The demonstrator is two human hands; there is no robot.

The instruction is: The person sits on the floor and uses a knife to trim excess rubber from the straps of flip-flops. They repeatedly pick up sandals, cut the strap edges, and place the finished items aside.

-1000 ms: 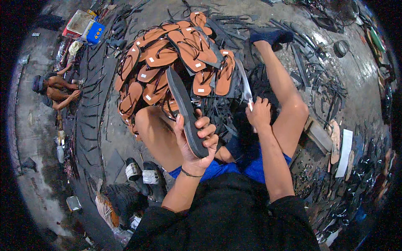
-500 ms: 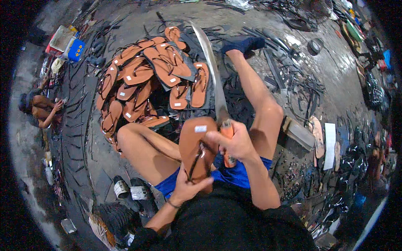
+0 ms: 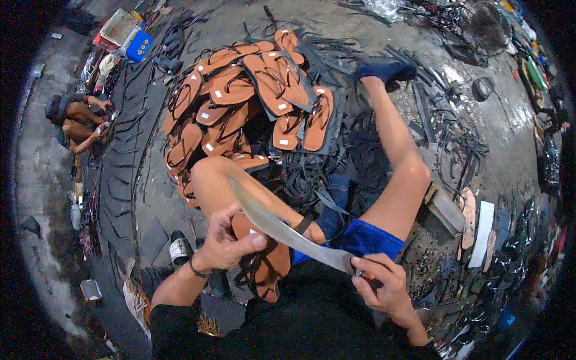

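My left hand (image 3: 223, 245) grips a brown flip-flop (image 3: 271, 271) with dark straps close to my body, thumb on top and fingers partly hidden. My right hand (image 3: 384, 285) is wrapped round the orange handle of a long curved knife (image 3: 291, 235). The blade slants up to the left and passes in front of the flip-flop's upper end; whether it touches the sole I cannot tell. Beyond my bent left knee lies a heap of similar brown flip-flops (image 3: 231, 84), many with small white labels.
Black rubber scraps (image 3: 300, 174) lie between my legs. At the right are a wooden block (image 3: 445, 210) and a white strip (image 3: 482, 234). Another person (image 3: 84, 123) squats at the far left near a blue and red box (image 3: 135, 45). Dark slippers (image 3: 179, 249) lie by my left arm.
The knife has swung from pointing away from me to slanting leftward across the flip-flop. My right hand moved down and right; my left hand moved up and left along the flip-flop, which sits lower.
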